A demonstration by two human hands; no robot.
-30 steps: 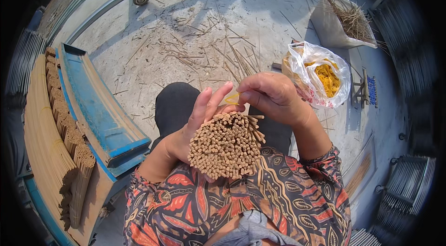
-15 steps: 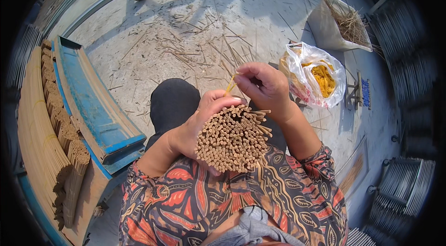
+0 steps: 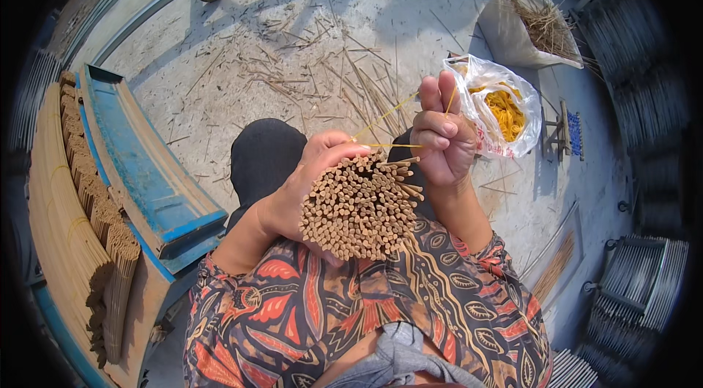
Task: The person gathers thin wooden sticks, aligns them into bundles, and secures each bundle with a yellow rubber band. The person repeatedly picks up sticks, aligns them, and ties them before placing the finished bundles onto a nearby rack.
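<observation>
My left hand [image 3: 291, 186] is wrapped round a thick bundle of incense sticks [image 3: 359, 208], thin and brown, whose round cut ends face up at me. At the upper right edge a few sticks poke out past the others. A yellow rubber band [image 3: 395, 145] runs from my left hand's thumb side, at the top of the bundle, to my right hand [image 3: 448, 142]. The fingers of my right hand are hooked in the band, holding it stretched in two strands. Part of the band is hidden behind my left hand.
On the left, more bundled sticks [image 3: 69, 205] lie beside a blue metal trough [image 3: 139, 153]. To the right stands a clear plastic bag [image 3: 472, 102] of yellow rubber bands [image 3: 505, 115]. Behind it sits a white sack [image 3: 505, 29] of stick scraps. Loose sticks [image 3: 274, 80] litter the floor.
My right hand has turned upright and pulled slightly right, stretching the rubber band into two long strands. The bundle in my left hand has shifted a little left and up.
</observation>
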